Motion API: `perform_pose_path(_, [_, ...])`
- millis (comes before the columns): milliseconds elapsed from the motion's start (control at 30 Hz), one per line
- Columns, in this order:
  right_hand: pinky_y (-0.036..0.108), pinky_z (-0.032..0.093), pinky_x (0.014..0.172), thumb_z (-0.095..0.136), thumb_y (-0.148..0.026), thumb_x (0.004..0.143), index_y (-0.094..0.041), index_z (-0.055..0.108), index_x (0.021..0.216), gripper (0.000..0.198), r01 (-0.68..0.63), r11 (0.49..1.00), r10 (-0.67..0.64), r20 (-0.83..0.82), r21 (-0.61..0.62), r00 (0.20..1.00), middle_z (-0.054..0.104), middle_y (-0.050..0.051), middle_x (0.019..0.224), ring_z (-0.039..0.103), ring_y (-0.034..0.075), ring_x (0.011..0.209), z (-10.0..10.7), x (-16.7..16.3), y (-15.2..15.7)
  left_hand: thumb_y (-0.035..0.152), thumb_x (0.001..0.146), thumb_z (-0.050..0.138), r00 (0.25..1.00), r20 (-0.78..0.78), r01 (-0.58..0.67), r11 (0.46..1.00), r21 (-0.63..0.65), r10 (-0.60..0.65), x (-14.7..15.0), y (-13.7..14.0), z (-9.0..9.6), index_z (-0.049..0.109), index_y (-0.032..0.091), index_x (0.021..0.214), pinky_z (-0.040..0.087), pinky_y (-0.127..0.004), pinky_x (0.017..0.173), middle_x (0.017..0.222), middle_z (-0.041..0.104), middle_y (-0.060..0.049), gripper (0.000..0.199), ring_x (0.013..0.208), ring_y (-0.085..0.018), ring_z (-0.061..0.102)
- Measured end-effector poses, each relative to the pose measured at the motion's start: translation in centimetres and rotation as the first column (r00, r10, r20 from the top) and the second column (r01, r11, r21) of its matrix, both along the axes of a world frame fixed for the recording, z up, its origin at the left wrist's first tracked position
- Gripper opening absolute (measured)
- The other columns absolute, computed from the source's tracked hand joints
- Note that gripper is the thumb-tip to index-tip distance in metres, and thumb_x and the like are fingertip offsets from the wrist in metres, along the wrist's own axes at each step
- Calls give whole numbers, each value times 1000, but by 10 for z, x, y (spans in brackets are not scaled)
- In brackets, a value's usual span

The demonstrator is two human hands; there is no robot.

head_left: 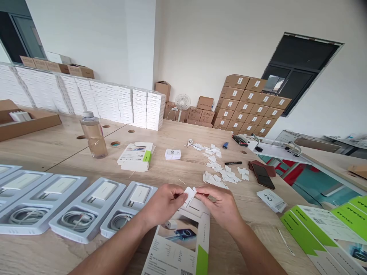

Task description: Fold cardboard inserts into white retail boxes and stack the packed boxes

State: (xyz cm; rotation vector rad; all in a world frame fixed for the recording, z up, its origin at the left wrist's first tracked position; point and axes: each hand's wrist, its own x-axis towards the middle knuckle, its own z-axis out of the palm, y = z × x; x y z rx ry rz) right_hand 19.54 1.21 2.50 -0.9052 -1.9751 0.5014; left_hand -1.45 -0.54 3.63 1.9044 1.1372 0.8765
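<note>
A small white hang tag (pixel 189 194) with printed lettering is held between my two hands. My left hand (pixel 169 200) pinches its left side between thumb and fingers. At the tag's upper right edge, my right hand (pixel 219 204) has its fingertips closed on it. Beneath both hands lies a white and green printed packaging box (pixel 174 244), flat on the table, with a picture of a phone and charger on its face. The hands cover part of its upper end.
Blue-grey trays (pixel 93 208) with chargers and coiled cables line the left. A water bottle (pixel 94 135) stands behind them, near flat packaging (pixel 137 156). White tags (pixel 220 172) lie scattered ahead. A phone (pixel 263 175), white cards (pixel 272 200) and green-white boxes (pixel 323 229) are on the right.
</note>
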Motion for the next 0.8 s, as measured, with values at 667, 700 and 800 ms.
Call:
perform_pose_path(667, [30, 49, 71, 62, -28, 84, -23, 66, 91, 9, 106, 983, -112, -28, -152, 993, 67, 2, 88, 59, 17, 76, 3, 4, 6, 38, 87, 41, 996, -27, -80, 997, 5, 80, 0, 3, -6, 24, 19, 57, 19, -25, 50, 56, 21, 4, 39, 53, -9, 22])
perform_pose_path(700, [30, 48, 70, 62, -26, 84, -23, 65, 93, 10, 82, 989, -85, -19, -123, 996, 67, 3, 89, 59, 16, 76, 3, 3, 6, 38, 87, 41, 997, -28, -71, 997, 10, 71, 1, 3, -5, 24, 19, 57, 19, -25, 51, 57, 21, 4, 39, 53, -9, 22])
perform_pose_path(800, [29, 47, 68, 61, -23, 85, -23, 66, 86, 5, 39, 998, -38, 15, -58, 999, 64, 2, 85, 58, 16, 75, 2, -5, 2, 38, 87, 41, 998, -35, -54, 998, 16, 55, 3, 0, -5, 24, 19, 58, 19, -25, 50, 57, 22, 4, 39, 53, -10, 22])
